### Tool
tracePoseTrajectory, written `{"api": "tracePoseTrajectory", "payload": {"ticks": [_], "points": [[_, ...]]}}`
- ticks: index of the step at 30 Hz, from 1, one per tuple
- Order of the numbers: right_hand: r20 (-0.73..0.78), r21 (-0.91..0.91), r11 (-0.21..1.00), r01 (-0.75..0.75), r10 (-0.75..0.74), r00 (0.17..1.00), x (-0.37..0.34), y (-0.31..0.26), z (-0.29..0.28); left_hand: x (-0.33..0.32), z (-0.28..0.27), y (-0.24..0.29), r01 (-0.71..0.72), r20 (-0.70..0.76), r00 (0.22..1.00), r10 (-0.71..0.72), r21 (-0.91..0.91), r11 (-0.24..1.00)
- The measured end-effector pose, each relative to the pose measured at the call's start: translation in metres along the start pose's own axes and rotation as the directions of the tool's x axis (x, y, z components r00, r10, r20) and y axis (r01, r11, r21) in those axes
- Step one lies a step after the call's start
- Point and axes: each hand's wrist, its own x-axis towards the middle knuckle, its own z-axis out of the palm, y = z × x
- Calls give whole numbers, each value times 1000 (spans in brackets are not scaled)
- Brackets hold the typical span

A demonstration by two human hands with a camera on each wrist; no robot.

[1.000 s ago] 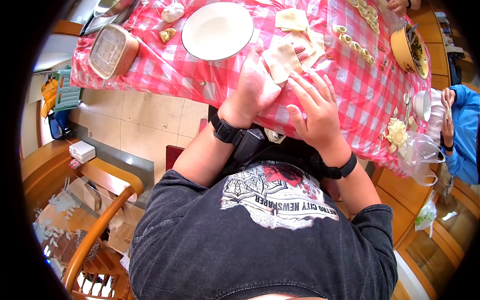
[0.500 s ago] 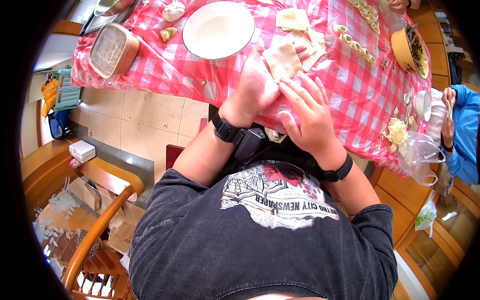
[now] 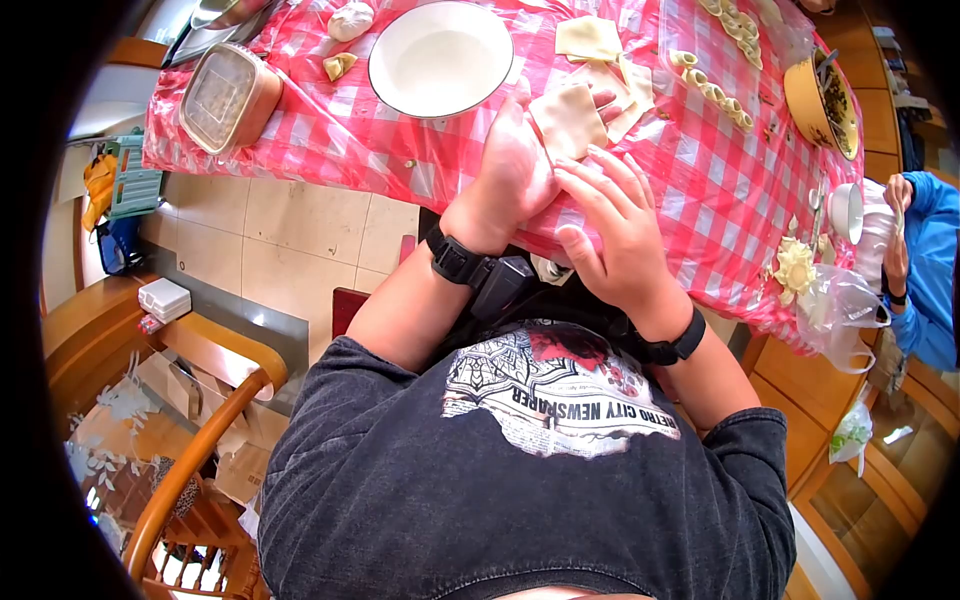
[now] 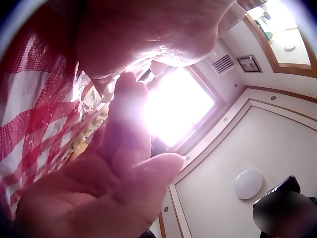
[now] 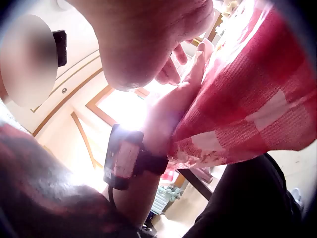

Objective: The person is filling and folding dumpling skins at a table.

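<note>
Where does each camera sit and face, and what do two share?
Head: on the head, facing forward and down at the dough sheet; left hand, right hand, shirt show.
Left wrist: on that wrist, facing past both hands toward bright window and ceiling lamp.
Right wrist: on that wrist, facing across the right hand toward the left; trousers show too.
Shared: head and right wrist both show the checked tablecloth.

Smooth, matt dough sheet (image 3: 570, 122), glossy crinkled plastic tablecloth (image 3: 700, 225), glossy plate (image 3: 440, 62), shiny wooden chair (image 3: 196, 452), matt cloth shirt (image 3: 520, 515)
</note>
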Motion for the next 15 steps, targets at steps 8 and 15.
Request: {"api": "tracePoseTrajectory", "payload": {"ticks": [8, 15], "points": [[-11, 60, 998, 34, -34, 999, 3, 0, -1, 0, 1, 0, 3, 39, 999, -5, 58, 998], [-15, -36, 999, 35, -36, 999, 17, 2, -4, -2, 5, 0, 28, 84, 996, -31, 33, 999]]}}
